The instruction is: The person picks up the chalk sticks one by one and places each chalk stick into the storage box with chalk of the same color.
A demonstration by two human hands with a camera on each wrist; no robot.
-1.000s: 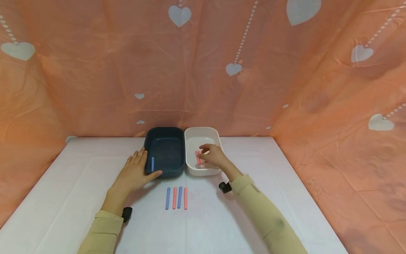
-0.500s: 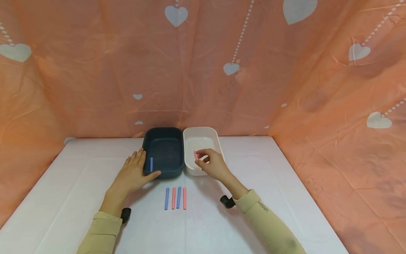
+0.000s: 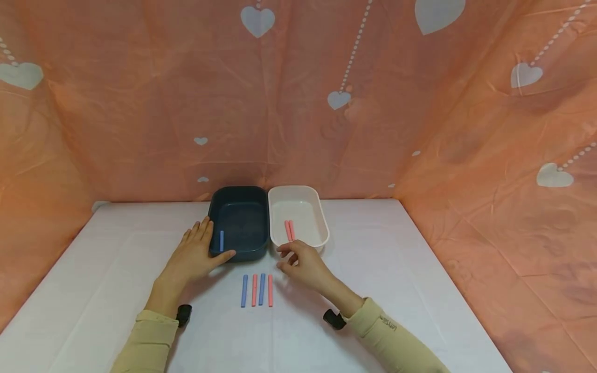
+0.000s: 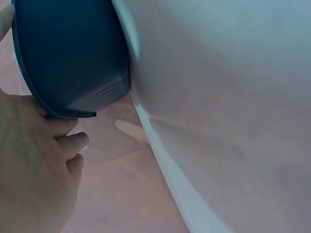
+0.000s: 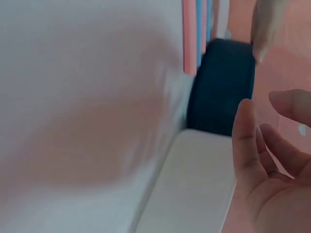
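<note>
My left hand (image 3: 190,259) rests on the near left corner of a dark blue tray (image 3: 246,254). Its fingers lie straight along the left side and the thumb is at the front. One blue chalk-like stick (image 3: 221,241) lies inside that tray. Two pink sticks (image 3: 289,230) lie side by side in the white tray (image 3: 322,217). My right hand (image 3: 308,267) is in front of the white tray, holding nothing, with thumb and fingers apart and loosely bent. Nearby on the table, blue (image 3: 244,291) and pink (image 3: 270,291) sticks form an alternating row.
The two trays stand against each other at the back of the white-covered table (image 3: 382,259). An orange curtain (image 3: 298,129) with white hearts hangs behind and at both sides. A small black camera (image 3: 334,319) sits at the right wrist.
My right hand has let go of a pink stick in the white tray and drawn back toward me, over the front edge. The left hand has stayed at the dark tray.
</note>
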